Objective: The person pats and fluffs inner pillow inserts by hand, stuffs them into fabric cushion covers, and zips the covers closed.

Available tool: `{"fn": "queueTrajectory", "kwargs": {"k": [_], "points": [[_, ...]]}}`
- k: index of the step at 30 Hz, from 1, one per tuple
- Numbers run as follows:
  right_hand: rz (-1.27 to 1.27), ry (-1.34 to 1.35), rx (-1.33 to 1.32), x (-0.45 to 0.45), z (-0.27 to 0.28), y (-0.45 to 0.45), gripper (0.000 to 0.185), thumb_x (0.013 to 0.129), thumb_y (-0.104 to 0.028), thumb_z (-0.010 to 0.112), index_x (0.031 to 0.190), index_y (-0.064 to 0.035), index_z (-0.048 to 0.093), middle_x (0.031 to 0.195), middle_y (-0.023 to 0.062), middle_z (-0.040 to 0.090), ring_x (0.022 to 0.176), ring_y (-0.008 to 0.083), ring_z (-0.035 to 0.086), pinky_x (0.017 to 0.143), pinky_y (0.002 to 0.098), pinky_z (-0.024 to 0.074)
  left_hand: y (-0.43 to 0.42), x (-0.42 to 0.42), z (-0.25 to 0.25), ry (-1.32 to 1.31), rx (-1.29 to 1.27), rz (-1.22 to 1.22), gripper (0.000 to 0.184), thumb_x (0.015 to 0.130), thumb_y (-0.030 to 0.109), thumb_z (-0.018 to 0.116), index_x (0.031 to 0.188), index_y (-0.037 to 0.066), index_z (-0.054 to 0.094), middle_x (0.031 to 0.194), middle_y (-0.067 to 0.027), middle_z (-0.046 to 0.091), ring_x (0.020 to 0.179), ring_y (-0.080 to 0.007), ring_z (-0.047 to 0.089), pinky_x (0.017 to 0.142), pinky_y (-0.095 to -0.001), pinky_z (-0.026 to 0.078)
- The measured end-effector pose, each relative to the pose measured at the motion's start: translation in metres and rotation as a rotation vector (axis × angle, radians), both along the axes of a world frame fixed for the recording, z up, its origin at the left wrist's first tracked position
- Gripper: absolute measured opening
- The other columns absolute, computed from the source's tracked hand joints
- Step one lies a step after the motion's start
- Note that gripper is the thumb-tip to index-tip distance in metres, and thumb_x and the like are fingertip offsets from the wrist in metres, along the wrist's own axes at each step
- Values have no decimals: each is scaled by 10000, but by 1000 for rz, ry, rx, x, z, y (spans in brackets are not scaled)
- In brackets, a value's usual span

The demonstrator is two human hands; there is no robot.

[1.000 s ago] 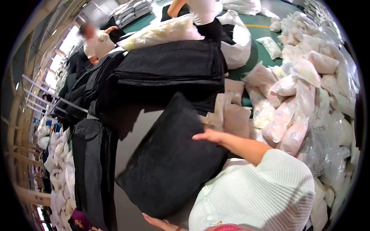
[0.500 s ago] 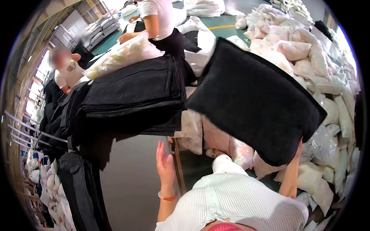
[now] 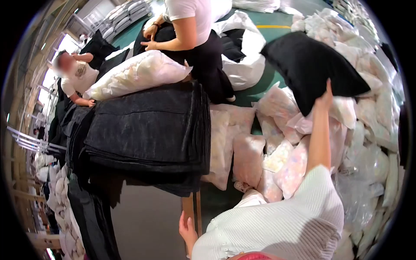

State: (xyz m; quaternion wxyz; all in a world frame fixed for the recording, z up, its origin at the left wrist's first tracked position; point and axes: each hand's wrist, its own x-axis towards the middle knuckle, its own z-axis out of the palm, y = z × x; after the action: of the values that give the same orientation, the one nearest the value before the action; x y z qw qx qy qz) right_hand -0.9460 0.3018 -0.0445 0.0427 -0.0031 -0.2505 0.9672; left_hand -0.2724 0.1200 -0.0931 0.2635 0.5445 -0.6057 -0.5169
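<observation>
A plump black cushion [image 3: 310,65] is held out at arm's length, tilted, over the bags on the right. My right hand [image 3: 324,100] grips its lower edge, a finger lying along the near face; the thumb is hidden. My left hand [image 3: 187,229] is low by the edge of the grey table [image 3: 149,216], fingers apart and holding nothing. Ahead of it on that table lies a thick stack of folded black fabric covers [image 3: 143,125].
A stuffed whitish bag [image 3: 138,73] lies beyond the stack, near two co-workers [image 3: 188,26] [image 3: 80,78]. Filled translucent bags [image 3: 249,158] cover the floor beside the table and pile up on the right. An open white sack [image 3: 249,71] contains black items.
The cushion has moved away from me, up and to the right, with my right arm stretching after it. My left hand has dropped lower beside the table. My view has shifted.
</observation>
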Motion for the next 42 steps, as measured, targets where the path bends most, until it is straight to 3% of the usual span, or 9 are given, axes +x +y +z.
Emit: {"fn": "queueTrajectory", "kwargs": {"k": [7,16,18,19,23,29,33,37,42], "points": [[-292,200,1604,-189,-100,-236,774,910,-497,591,1323,142,445,1366,359,451,1303,430,440,1107,451,334,42,-14,-34,-199,104,168,414,963,77,572,1359,-20,504,1226,-181,622,1015,-214,643,882,-304,504],[1068,470,1716,219,-411,-158,270,873,-234,563,978,-14,678,959,240,665,874,416,631,837,479,501,42,-58,-18,-433,167,-5,380,953,56,573,1319,-38,535,1268,-201,600,1126,-259,604,942,-339,493],[1602,1218,1613,297,-559,-50,308,903,-271,510,1016,-64,708,972,205,679,905,372,643,821,464,512,28,-72,-6,-493,210,26,393,968,111,570,1337,-20,527,1369,-207,525,1205,-293,556,986,-356,459],[1785,738,1767,309,-461,-39,318,886,-276,537,999,-33,709,977,221,689,922,367,650,853,444,497,19,-64,-10,-613,-40,-5,424,978,152,560,1362,-18,499,1416,-221,466,1265,-326,499,1030,-378,419],[2174,470,1924,319,-456,49,324,903,-310,518,1003,-72,715,1003,194,692,928,334,660,835,436,509,-30,-48,-13,-990,-424,-41,578,1001,298,516,1446,-37,365,1517,-260,309,1398,-412,312,1141,-449,272],[1703,923,2208,255,-507,74,338,928,-361,490,1010,-131,723,1042,153,697,937,284,674,808,425,527,-59,-26,-77,-1222,-464,-242,774,994,446,471,1488,-86,202,1538,-295,236,1416,-447,253,1157,-491,224],[1409,-432,1842,216,-549,27,365,890,-325,606,1058,-6,662,1020,188,699,900,328,685,802,411,528,-54,-9,-102,-1197,-699,-220,726,966,317,547,1478,-88,229,1514,-318,261,1395,-471,273,1155,-494,226],[1230,-689,2400,225,-572,36,360,830,-273,689,1107,-45,652,1207,192,624,1152,314,584,930,443,479,-51,146,-159,-1445,-897,-226,570,965,187,579,1361,-150,345,1340,-393,404,1171,-528,466,1013,-556,365],[632,-400,2938,242,-528,138,550,751,-312,728,1235,-112,562,1261,133,547,1220,319,499,1014,408,429,-41,68,-130,-1559,-828,-421,501,977,152,524,1374,-110,368,1344,-343,443,1202,-463,479,1039,-506,369]]}}
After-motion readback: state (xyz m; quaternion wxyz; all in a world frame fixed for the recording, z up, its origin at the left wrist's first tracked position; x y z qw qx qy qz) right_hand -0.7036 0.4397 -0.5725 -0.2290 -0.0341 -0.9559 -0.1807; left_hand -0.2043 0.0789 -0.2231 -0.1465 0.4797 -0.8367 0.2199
